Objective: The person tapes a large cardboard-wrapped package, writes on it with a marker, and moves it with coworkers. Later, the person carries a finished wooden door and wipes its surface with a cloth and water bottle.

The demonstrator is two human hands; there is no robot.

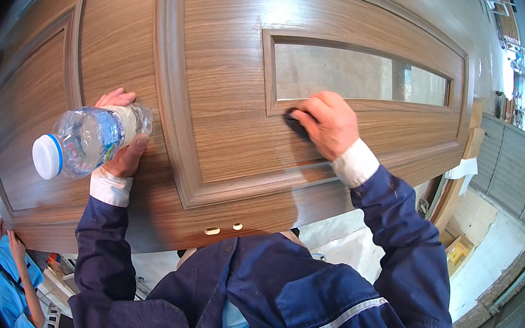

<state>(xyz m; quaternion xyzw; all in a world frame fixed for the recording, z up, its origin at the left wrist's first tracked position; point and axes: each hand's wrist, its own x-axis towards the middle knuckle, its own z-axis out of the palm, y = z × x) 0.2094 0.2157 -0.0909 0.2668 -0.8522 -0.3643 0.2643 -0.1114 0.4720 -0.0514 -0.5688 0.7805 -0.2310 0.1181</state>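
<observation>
A brown wood-grain door panel [222, 120] lies before me, with raised moulding and a narrow glass pane [331, 74] set in a frame. My left hand [124, 151] is closed around a clear plastic bottle [87, 137] with a blue label. The bottle tilts, its white cap [48, 156] pointing to the lower left, and it seems to hold little or no liquid. My right hand [331, 125] is closed on a small black cloth or pad [296, 125], pressed against the door just below the pane's near left corner. The pad is partly hidden under my fingers.
Two small oval holes [211, 231] pierce the door near its front edge. At the lower left, a person in a light blue shirt [10, 271] rests a hand on the door's edge. Wooden boards [470, 145] and a cardboard box [457, 252] stand at the right.
</observation>
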